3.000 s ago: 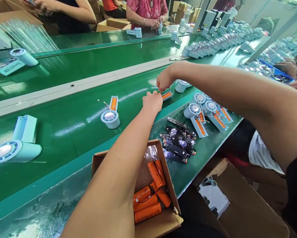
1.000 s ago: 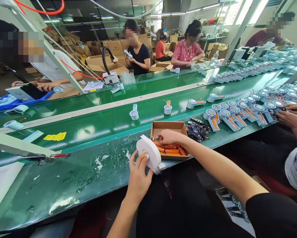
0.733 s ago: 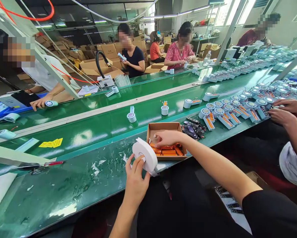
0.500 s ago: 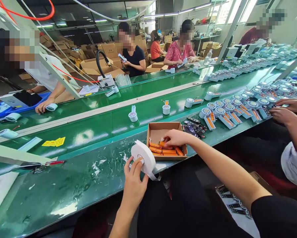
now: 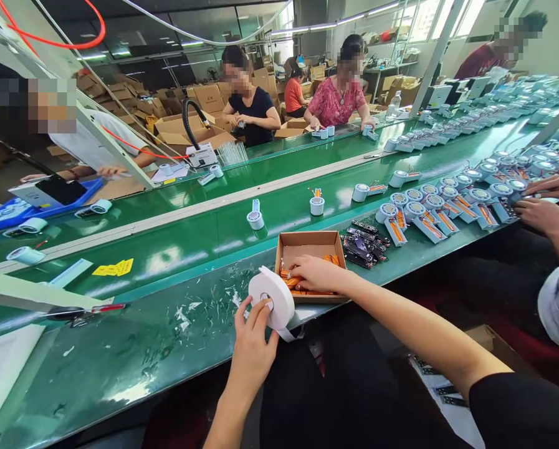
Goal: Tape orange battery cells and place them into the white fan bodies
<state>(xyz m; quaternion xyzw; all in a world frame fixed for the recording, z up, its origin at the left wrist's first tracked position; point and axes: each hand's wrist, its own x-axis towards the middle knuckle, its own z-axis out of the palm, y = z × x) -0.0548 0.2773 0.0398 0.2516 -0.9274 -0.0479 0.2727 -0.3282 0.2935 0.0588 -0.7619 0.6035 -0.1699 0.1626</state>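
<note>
My left hand (image 5: 255, 337) grips a roll of white tape (image 5: 281, 302) at the bench edge, fingers at its core. A loose strip of the tape hangs below the roll. My right hand (image 5: 319, 274) reaches into an open cardboard box (image 5: 310, 239), its fingers bent together around an orange battery cell (image 5: 292, 283). More orange cells lie in the box beneath the hand, which partly hides them. Dark circuit boards (image 5: 364, 243) are piled just right of the box.
Rows of light-blue device housings (image 5: 433, 202) with orange cells fill the bench at right, near a co-worker's hands (image 5: 548, 202). Single housings (image 5: 255, 216) stand along the green belt (image 5: 190, 234). Yellow labels (image 5: 113, 268) and a red-handled tool (image 5: 108, 308) lie at left.
My right hand has shifted left inside the box, towards the tape roll. The left hand keeps its hold. At far left, a co-worker's hand has left a housing on the belt.
</note>
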